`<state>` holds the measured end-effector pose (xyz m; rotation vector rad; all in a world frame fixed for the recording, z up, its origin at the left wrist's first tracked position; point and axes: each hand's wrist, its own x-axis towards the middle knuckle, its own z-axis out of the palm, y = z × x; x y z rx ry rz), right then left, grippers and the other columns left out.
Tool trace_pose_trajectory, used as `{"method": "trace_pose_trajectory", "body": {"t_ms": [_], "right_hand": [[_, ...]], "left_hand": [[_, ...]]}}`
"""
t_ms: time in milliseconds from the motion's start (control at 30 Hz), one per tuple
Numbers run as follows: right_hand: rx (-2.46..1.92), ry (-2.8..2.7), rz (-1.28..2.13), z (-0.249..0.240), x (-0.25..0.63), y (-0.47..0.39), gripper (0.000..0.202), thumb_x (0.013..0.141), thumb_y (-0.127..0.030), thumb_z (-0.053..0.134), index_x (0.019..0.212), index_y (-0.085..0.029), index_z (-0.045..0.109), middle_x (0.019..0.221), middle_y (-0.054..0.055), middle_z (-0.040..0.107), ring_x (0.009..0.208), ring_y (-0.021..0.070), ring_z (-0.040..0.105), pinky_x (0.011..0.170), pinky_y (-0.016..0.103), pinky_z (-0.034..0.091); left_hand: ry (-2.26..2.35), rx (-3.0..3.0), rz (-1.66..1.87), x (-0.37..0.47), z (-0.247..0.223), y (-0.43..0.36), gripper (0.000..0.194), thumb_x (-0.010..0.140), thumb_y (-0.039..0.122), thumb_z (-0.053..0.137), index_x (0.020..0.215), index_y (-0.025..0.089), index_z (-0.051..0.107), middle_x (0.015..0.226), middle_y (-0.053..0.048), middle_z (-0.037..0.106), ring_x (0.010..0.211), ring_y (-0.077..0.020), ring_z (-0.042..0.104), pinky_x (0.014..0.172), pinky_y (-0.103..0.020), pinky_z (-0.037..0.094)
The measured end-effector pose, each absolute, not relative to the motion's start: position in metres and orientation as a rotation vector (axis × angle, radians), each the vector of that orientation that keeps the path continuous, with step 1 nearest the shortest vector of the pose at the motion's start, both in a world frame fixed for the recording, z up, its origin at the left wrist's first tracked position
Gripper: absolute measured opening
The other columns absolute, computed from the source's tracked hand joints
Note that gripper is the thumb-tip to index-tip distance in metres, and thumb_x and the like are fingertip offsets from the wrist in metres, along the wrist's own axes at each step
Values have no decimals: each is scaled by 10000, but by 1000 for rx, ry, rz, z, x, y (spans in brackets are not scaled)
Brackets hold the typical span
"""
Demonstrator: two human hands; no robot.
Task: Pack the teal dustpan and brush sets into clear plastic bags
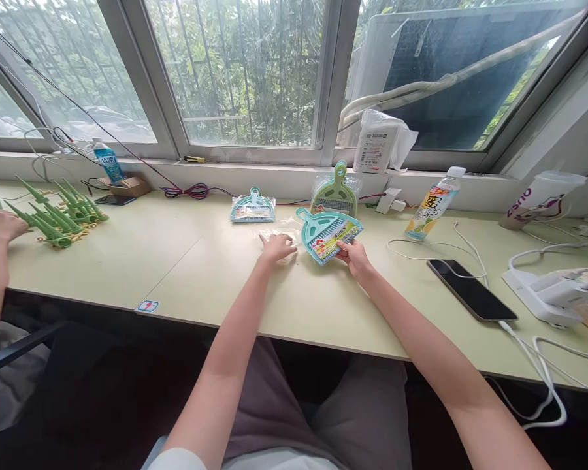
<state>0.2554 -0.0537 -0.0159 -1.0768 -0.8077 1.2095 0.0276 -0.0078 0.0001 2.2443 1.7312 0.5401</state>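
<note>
My right hand (355, 258) grips the lower right edge of a teal dustpan set (323, 232) with a yellow printed label, held tilted above the table. My left hand (277, 248) is palm down with its fingers spread, on or just over a crumpled clear plastic bag (289, 236). Behind the held set, a green dustpan (340, 189) in clear wrap stands near the sill. Another teal dustpan set (253, 207) in clear packaging lies to the left of it.
At the far left a person's hand (2, 225) is beside green spiky pieces (61, 212). On the right are a drink bottle (432, 203), a phone (472, 290) with white cables, a power strip (541, 297) and a plastic cup (541, 199).
</note>
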Motion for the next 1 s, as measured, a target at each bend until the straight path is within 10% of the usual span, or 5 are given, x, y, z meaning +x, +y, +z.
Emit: {"method": "trace_pose_trajectory", "body": {"t_ms": [333, 1000], "right_hand": [[-1046, -990, 1505, -9, 273, -51, 154, 783, -84, 619, 921, -140, 655, 913, 85, 743, 757, 179, 717, 722, 299, 611], [-1072, -1096, 1469, 2, 254, -62, 214, 732, -138, 686, 944, -161, 663, 915, 90, 745, 803, 238, 722, 849, 448, 576]], "left_hand": [[2095, 2145, 667, 17, -2, 1, 334, 821, 37, 394, 995, 160, 652, 1073, -149, 643, 1064, -257, 574, 911, -356, 426], [1919, 2206, 1439, 23, 9, -8, 307, 886, 62, 398, 1054, 167, 633, 1021, -127, 621, 1022, -253, 577, 819, -357, 489]]}}
